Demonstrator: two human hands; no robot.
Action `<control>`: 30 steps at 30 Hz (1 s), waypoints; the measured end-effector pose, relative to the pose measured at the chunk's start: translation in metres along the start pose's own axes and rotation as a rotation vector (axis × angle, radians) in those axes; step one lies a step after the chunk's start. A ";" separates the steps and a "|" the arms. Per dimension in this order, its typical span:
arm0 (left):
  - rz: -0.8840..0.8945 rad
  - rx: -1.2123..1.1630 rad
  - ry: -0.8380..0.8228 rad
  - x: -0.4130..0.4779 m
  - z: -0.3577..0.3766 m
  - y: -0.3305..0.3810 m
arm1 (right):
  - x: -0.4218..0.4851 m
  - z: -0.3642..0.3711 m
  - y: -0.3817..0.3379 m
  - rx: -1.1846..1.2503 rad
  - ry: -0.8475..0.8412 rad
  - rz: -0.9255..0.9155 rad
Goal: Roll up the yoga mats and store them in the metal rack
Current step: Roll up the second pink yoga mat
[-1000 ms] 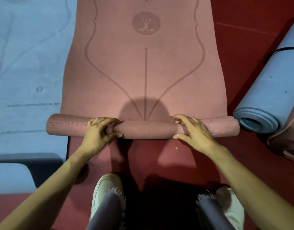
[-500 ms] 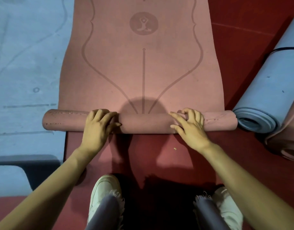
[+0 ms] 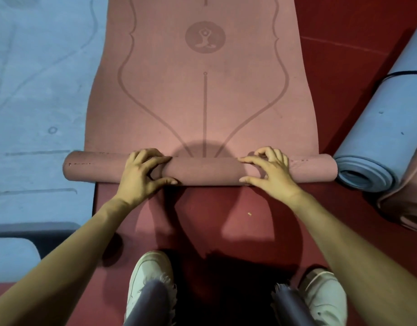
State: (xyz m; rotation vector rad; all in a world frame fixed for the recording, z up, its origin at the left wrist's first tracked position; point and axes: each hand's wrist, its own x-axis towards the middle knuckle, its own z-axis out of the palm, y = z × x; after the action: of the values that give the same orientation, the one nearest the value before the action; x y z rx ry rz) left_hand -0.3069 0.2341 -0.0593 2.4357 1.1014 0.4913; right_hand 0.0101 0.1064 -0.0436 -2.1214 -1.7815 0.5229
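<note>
The pink mat lay on the red floor, with its near end rolled up. The left hand and the right hand both gripped the roll, fingers curled over it.

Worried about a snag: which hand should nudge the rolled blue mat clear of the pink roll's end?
Probably right: the right hand grips the pink roll on the side beside the rolled blue mat; the left hand is farther off.
</note>
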 end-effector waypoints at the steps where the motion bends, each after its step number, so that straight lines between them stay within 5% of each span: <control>1: 0.003 0.019 0.005 0.004 -0.001 -0.001 | 0.004 -0.002 0.000 -0.001 -0.018 -0.003; 7: -0.002 0.260 -0.010 0.024 -0.001 0.003 | 0.022 -0.008 0.001 -0.003 -0.047 0.010; 13: -0.085 0.199 -0.022 0.018 0.002 0.008 | 0.001 0.014 -0.009 0.042 0.186 0.059; 20: -0.126 0.158 0.052 0.022 0.006 0.008 | 0.016 -0.008 -0.008 -0.026 -0.076 0.024; 25: -0.092 0.046 0.076 0.026 0.000 0.002 | 0.021 -0.009 -0.008 0.001 -0.070 0.047; 30: 0.051 0.237 0.023 0.018 -0.002 0.001 | 0.028 -0.011 -0.008 0.005 -0.095 0.081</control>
State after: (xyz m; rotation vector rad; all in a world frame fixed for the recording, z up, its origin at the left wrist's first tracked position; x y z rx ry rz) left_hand -0.2956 0.2478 -0.0544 2.6737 1.1681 0.4266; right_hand 0.0127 0.1356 -0.0323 -2.2074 -1.7474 0.6585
